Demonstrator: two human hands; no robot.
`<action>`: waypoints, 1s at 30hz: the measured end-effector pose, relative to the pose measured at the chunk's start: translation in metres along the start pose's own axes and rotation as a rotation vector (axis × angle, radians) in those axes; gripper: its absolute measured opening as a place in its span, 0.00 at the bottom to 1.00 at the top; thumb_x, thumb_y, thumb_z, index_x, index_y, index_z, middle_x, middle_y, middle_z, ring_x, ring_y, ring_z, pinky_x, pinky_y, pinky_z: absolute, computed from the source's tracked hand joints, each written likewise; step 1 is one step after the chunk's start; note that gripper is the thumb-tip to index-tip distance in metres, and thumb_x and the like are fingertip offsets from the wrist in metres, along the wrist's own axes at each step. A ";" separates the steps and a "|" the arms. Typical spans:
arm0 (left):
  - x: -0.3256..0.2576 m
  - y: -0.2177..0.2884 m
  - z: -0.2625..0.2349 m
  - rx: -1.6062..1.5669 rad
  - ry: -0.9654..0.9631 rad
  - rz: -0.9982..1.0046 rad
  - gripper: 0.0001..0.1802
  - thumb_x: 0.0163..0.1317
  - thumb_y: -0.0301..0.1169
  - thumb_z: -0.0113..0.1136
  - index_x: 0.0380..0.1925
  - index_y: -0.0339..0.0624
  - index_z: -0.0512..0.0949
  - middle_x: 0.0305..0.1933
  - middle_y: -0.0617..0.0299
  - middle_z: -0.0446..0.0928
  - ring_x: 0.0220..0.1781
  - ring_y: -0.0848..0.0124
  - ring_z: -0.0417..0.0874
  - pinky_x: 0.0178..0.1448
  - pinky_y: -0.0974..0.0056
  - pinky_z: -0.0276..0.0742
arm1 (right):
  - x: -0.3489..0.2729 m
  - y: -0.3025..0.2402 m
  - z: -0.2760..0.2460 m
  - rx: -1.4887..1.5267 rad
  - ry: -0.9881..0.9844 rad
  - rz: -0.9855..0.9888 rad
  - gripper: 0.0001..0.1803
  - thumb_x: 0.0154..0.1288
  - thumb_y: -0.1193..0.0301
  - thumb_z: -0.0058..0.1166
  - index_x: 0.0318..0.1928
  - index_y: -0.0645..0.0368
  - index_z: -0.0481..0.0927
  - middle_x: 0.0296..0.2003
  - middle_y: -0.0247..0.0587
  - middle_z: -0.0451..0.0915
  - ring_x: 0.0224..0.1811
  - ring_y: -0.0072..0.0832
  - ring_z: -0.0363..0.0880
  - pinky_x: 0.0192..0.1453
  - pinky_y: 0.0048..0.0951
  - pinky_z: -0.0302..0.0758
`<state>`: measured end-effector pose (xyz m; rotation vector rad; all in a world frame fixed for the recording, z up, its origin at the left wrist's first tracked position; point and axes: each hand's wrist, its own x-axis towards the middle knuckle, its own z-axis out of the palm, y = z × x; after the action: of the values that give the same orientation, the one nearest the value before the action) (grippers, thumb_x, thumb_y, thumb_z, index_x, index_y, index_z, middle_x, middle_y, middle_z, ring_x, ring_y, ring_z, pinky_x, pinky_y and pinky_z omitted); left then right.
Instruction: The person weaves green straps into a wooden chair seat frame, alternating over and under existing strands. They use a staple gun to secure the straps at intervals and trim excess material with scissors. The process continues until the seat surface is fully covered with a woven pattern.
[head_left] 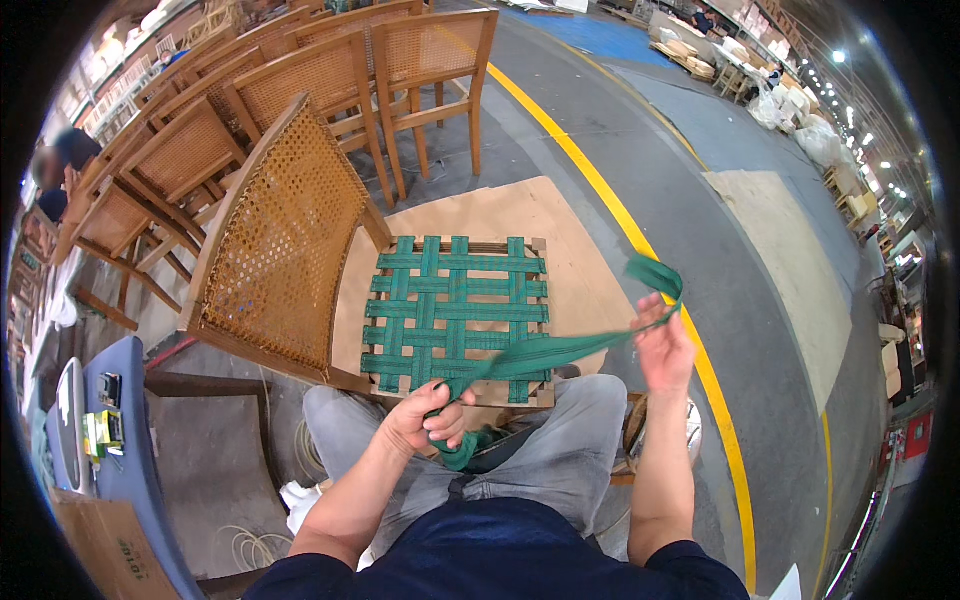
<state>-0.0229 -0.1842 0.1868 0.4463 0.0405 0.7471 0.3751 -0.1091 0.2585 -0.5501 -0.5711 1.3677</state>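
A wooden chair with a woven cane back (278, 225) stands in front of me, its seat crossed by interlaced green webbing straps (455, 312). My left hand (425, 418) is closed around a length of loose green webbing (560, 350) just at the near edge of the seat. More of that webbing hangs bunched below the hand, over my lap. Off to the right of the seat, my right hand (665, 345) grips the strap near its other end, which curls up above the fingers. Between the two hands the strap runs twisted across the seat's near right corner.
Several cane-backed chairs (430, 60) are crowded together at the far left. On my left, a blue padded surface (125, 370) carries a small yellow-green box (103, 433). Brown cardboard (590, 270) lies under the chair. A yellow floor line (590, 165) curves past on the right. Another person (70, 165) is at the far left.
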 end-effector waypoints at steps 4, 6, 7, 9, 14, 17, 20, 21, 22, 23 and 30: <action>0.031 0.008 0.050 0.076 0.301 0.040 0.29 0.81 0.50 0.43 0.68 0.39 0.68 0.17 0.66 0.67 0.16 0.73 0.70 0.30 0.63 0.76 | -0.069 0.055 -0.063 -0.148 0.245 0.567 0.26 0.80 0.51 0.44 0.57 0.61 0.78 0.59 0.50 0.79 0.63 0.41 0.77 0.65 0.47 0.75; 0.026 0.009 0.052 0.267 0.402 -0.048 0.31 0.80 0.53 0.42 0.68 0.39 0.69 0.17 0.65 0.69 0.14 0.73 0.70 0.27 0.63 0.75 | -0.094 0.102 -0.029 -0.090 0.021 0.818 0.33 0.78 0.43 0.43 0.59 0.63 0.77 0.60 0.53 0.79 0.63 0.42 0.78 0.65 0.48 0.75; 0.015 0.008 0.051 0.355 0.470 -0.099 0.33 0.80 0.55 0.42 0.68 0.39 0.69 0.17 0.64 0.70 0.14 0.73 0.70 0.26 0.63 0.75 | -0.101 0.118 0.016 -0.023 -0.023 0.977 0.36 0.78 0.41 0.41 0.60 0.63 0.77 0.57 0.52 0.81 0.60 0.43 0.80 0.64 0.47 0.76; 0.023 -0.004 0.051 0.437 0.501 -0.296 0.35 0.78 0.59 0.43 0.62 0.38 0.73 0.20 0.60 0.74 0.14 0.73 0.71 0.22 0.67 0.73 | -0.092 0.130 0.046 0.110 -0.130 0.971 0.31 0.79 0.47 0.45 0.60 0.64 0.78 0.53 0.49 0.83 0.56 0.41 0.82 0.62 0.46 0.77; 0.025 -0.034 0.049 0.563 0.457 -0.465 0.30 0.77 0.57 0.49 0.56 0.39 0.77 0.20 0.66 0.72 0.14 0.78 0.68 0.19 0.72 0.63 | -0.045 0.126 0.078 -0.095 -0.345 0.825 0.14 0.71 0.74 0.60 0.55 0.62 0.78 0.40 0.38 0.85 0.42 0.30 0.85 0.59 0.44 0.80; 0.003 -0.040 0.031 0.488 0.492 -0.459 0.27 0.76 0.54 0.54 0.55 0.40 0.78 0.19 0.68 0.70 0.14 0.79 0.66 0.19 0.71 0.61 | -0.039 0.094 0.097 0.049 -0.454 0.587 0.12 0.71 0.73 0.61 0.52 0.59 0.79 0.38 0.39 0.84 0.42 0.29 0.84 0.58 0.41 0.81; 0.003 -0.042 0.029 0.595 0.514 -0.519 0.24 0.75 0.51 0.56 0.54 0.40 0.79 0.19 0.69 0.69 0.14 0.80 0.65 0.19 0.71 0.59 | -0.038 0.070 0.075 -0.298 -0.325 0.576 0.11 0.75 0.67 0.57 0.52 0.58 0.79 0.37 0.37 0.84 0.43 0.29 0.84 0.59 0.36 0.79; 0.007 -0.040 0.031 0.660 0.524 -0.547 0.24 0.75 0.50 0.57 0.53 0.40 0.80 0.19 0.69 0.69 0.14 0.80 0.65 0.19 0.70 0.59 | -0.040 0.073 0.062 -0.530 -0.257 0.589 0.11 0.76 0.66 0.56 0.52 0.58 0.80 0.38 0.36 0.84 0.43 0.28 0.84 0.59 0.35 0.78; 0.020 -0.039 0.037 0.681 0.512 -0.567 0.21 0.75 0.49 0.58 0.49 0.41 0.81 0.18 0.70 0.69 0.15 0.80 0.66 0.19 0.70 0.60 | -0.047 0.084 0.043 -0.887 -0.312 0.552 0.14 0.78 0.60 0.55 0.47 0.59 0.82 0.38 0.34 0.85 0.43 0.24 0.82 0.56 0.31 0.78; 0.023 -0.041 0.036 0.729 0.501 -0.595 0.21 0.74 0.49 0.59 0.48 0.41 0.81 0.18 0.70 0.70 0.15 0.80 0.66 0.19 0.70 0.60 | -0.053 0.099 0.040 -0.942 -0.430 0.681 0.15 0.77 0.60 0.56 0.45 0.59 0.84 0.38 0.33 0.85 0.43 0.22 0.81 0.53 0.29 0.77; 0.016 -0.041 0.034 0.680 0.489 -0.563 0.20 0.73 0.48 0.62 0.45 0.41 0.80 0.17 0.71 0.68 0.15 0.80 0.67 0.19 0.70 0.59 | -0.050 0.128 0.080 -0.267 -0.377 0.776 0.11 0.60 0.77 0.66 0.44 0.64 0.83 0.39 0.38 0.84 0.44 0.28 0.82 0.53 0.31 0.76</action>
<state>0.0220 -0.2133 0.2027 0.8413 0.8650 0.2484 0.2221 -0.1410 0.2304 -0.7809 -0.9067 2.1742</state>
